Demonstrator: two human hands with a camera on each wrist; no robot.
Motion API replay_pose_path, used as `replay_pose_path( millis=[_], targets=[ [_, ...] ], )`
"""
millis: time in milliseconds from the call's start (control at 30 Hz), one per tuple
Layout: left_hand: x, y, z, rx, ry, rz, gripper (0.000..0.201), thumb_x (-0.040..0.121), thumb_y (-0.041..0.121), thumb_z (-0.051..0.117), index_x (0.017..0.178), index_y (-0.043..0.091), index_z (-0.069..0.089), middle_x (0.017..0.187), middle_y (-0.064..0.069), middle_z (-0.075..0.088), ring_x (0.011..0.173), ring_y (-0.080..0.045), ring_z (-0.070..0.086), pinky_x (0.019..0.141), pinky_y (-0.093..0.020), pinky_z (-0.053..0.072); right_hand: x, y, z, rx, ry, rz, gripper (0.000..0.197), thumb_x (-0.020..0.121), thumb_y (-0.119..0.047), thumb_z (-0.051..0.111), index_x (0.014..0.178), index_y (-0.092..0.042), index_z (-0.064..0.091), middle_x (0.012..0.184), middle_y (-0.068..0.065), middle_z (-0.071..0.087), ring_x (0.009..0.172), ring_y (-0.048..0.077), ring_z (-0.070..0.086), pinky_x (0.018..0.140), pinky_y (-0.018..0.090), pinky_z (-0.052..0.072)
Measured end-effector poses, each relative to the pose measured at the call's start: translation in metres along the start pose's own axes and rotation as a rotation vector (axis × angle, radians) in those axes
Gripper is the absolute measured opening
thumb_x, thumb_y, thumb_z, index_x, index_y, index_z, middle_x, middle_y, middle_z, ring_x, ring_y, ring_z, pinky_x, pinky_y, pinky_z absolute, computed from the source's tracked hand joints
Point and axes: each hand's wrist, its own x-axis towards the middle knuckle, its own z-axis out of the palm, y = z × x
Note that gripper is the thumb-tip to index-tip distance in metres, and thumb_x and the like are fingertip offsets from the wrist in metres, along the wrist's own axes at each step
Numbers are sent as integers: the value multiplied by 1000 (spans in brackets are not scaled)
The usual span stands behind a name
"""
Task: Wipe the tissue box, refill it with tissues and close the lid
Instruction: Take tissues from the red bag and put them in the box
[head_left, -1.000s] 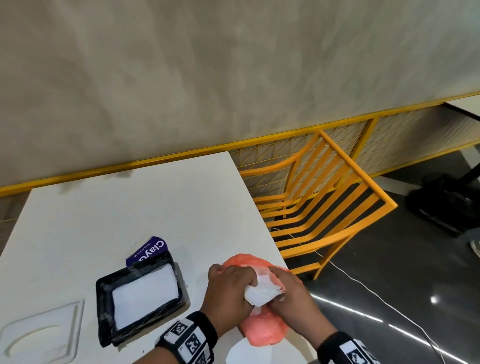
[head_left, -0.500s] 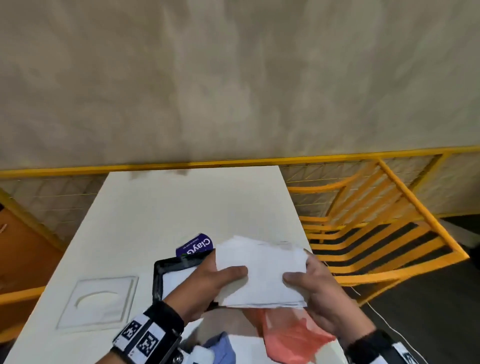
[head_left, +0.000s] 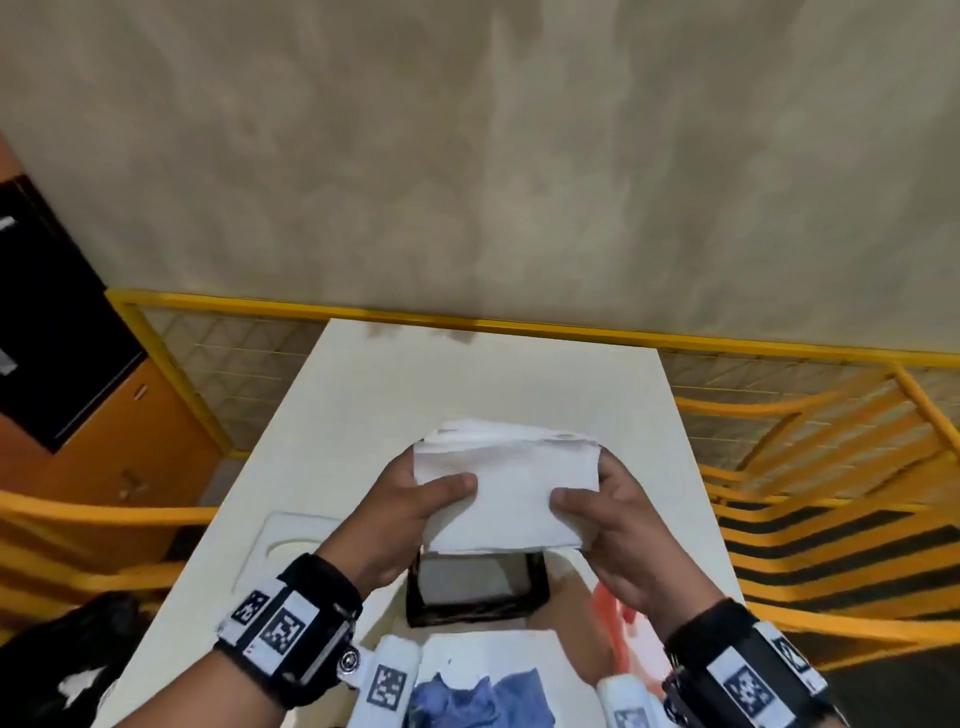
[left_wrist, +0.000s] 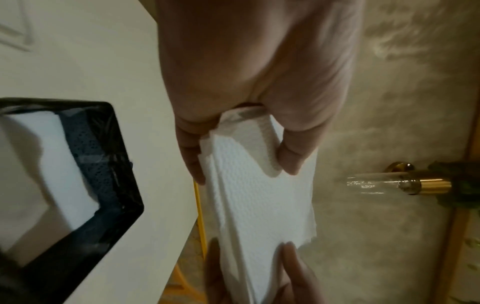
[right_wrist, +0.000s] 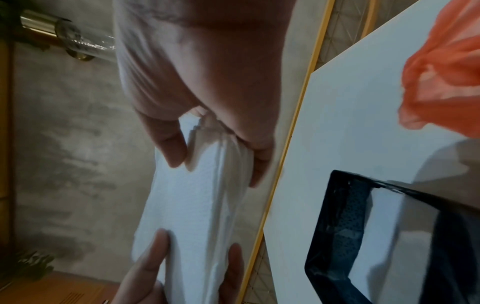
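Both hands hold 1 stack of tissues (head_left: 506, 496) in the air above the white table (head_left: 483, 379). The left hand (head_left: 402, 512) pinches the stack's left end, thumb on top and fingers underneath; the right hand (head_left: 621, 525) pinches the right end the same way. The stack hangs over the black tissue box (head_left: 478, 590), which stands open near the table's near edge with white tissues already showing inside. The white lid (head_left: 283, 540) lies flat by the table's left edge, apart from the box.

The head view alone shows the lid, a blue cloth (head_left: 478, 696) at the near edge and both wristbands. An orange bag (head_left: 618, 631) sits by the right edge, mostly hidden behind the right wrist there; the right wrist view shows the bag (right_wrist: 441, 67) crumpled on the table beyond the box (right_wrist: 335, 242).

The left wrist view shows the embossed texture of the stack (left_wrist: 257, 195), the layers fanned slightly between thumb and fingers (left_wrist: 191, 162), and the box's corner (left_wrist: 114, 174) with its perforated inner wall. Both wrist views also catch a glass and brass wall fitting (left_wrist: 405, 183) that the head view does not show.
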Motion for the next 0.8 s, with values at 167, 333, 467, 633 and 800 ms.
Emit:
replay_pose_path(
  millis=[167,333,467,633,800],
  targets=[
    [5,0,-14,86,8,-20,49,74,23,79,116,14,57,110,-9,70,100,-19,69,84,-35,58,13,7,10,-120,78,116,33,90,6,52,107,-18,66,111,13,69,100,28,68,88,55,52],
    [-1,-16,-27,-51,-81,-146,60,84,11,76,138,11,49,136,-20,61,125,-41,59,107,-65,41,11,7,20,-172,-16,-43,31,88,13,57,113,-1,65,109,18,70,105,36,66,79,39,57],
    [2,-10,-30,-16,-31,-126,48,77,3,69,123,15,64,121,-12,70,110,-31,68,85,-46,60,17,15,11,-183,72,3,29,78,11,65,100,-7,65,101,21,69,92,33,68,75,41,57],
    [2,-12,-32,96,3,-99,55,68,17,82,120,11,66,116,-7,74,105,-25,70,85,-36,59,19,19,4,-305,24,123,23,86,-19,68,109,-21,69,105,6,74,88,20,68,71,39,52],
    [-2,-20,-35,159,85,-100,46,77,24,76,119,11,63,115,-14,73,106,-30,71,94,-40,54,19,28,0,-406,17,215,22,84,-20,68,105,-18,71,104,8,75,91,22,69,77,39,53]
  ],
)
